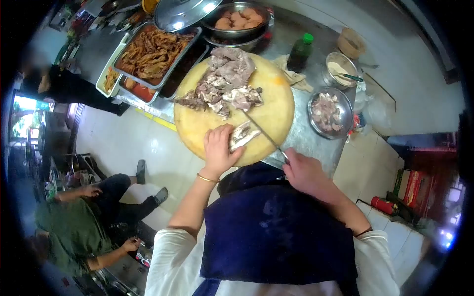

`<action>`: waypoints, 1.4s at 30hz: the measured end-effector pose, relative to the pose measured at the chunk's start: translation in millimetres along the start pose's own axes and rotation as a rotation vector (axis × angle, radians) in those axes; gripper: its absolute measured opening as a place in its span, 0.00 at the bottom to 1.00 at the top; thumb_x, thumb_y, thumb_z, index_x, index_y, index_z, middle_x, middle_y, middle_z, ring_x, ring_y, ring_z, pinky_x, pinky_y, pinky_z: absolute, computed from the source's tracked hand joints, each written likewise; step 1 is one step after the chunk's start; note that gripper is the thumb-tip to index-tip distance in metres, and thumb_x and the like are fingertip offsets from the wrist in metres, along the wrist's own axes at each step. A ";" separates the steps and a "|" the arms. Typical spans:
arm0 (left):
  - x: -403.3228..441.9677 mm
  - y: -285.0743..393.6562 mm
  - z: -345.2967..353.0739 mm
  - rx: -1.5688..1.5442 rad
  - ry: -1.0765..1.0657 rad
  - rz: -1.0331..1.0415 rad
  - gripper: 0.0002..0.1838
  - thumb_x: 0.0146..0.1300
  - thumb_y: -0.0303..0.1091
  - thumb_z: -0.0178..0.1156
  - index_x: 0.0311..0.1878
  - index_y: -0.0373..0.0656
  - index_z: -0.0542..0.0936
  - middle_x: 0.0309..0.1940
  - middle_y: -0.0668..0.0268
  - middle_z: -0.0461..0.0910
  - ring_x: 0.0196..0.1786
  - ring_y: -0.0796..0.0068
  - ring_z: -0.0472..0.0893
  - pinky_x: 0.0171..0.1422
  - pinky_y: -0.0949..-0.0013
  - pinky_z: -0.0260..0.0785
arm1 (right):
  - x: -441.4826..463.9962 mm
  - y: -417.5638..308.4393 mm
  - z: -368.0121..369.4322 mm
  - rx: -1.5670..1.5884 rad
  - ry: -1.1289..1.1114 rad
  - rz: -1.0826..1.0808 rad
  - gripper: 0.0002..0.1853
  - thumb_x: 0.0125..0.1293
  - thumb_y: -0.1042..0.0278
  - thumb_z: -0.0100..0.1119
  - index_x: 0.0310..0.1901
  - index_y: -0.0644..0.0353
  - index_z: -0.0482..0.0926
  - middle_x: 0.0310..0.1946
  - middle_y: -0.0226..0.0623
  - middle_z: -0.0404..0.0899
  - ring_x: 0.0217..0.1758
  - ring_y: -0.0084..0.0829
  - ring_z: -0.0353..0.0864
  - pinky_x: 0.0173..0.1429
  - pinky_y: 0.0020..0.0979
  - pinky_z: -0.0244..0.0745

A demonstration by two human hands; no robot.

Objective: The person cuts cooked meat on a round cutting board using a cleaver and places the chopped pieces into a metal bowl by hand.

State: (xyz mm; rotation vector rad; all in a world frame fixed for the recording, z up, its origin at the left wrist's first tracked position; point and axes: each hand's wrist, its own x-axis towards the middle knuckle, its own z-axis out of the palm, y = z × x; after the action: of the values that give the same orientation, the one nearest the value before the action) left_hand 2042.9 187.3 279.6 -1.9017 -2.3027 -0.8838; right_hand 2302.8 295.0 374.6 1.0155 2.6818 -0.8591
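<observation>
A round yellowish cutting board (276, 98) lies before me on the metal table. Wrapped around the handle of a long knife (266, 134), my right hand (306, 172) is closed at the board's near right edge. The blade slants away to the left, over the board. My left hand (218, 147), a bangle on its wrist, is closed on a pale piece of meat (243, 136) just left of the blade. Beyond the knife tip lies a large heap of cooked meat (229, 74), greyish and partly cut up.
Right of the board stand a metal bowl with chopped meat (327, 111), a bowl of pale powder with a spoon (340, 68) and a green-capped bottle (300, 52). Trays of brown cooked food (153, 52), a lid (182, 12) and a pot (237, 19) stand behind. Two people (74, 232) are at left.
</observation>
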 end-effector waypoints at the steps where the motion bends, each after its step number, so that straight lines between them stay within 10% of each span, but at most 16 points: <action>1: -6.2 -10.0 4.9 -0.124 -0.030 -0.012 0.34 0.49 0.40 0.74 0.60 0.43 0.73 0.56 0.55 0.78 0.57 0.51 0.76 0.66 0.52 0.65 | 1.8 -2.7 2.7 0.016 -0.012 -0.018 0.16 0.72 0.61 0.52 0.54 0.61 0.67 0.38 0.49 0.85 0.40 0.53 0.86 0.44 0.53 0.79; 30: -0.8 21.8 18.2 -0.037 -0.007 -0.290 0.20 0.48 0.38 0.71 0.44 0.43 0.79 0.36 0.62 0.78 0.41 0.56 0.76 0.47 0.55 0.69 | 3.1 -29.4 -34.5 -0.207 -0.168 -0.076 0.17 0.70 0.57 0.58 0.52 0.57 0.69 0.34 0.49 0.84 0.34 0.51 0.87 0.37 0.52 0.81; 42: -10.1 20.3 17.0 -0.080 0.063 -0.276 0.22 0.49 0.40 0.71 0.49 0.47 0.81 0.43 0.65 0.81 0.46 0.59 0.77 0.51 0.57 0.64 | 55.6 -5.2 -1.0 -0.040 -0.060 -0.102 0.15 0.71 0.58 0.57 0.50 0.58 0.70 0.35 0.50 0.85 0.34 0.52 0.87 0.38 0.53 0.80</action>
State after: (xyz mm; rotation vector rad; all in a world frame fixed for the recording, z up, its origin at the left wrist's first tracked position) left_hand 2069.5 187.5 269.8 -1.5778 -2.5683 -1.0585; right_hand 2257.2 323.7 359.8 0.8380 2.7083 -0.8360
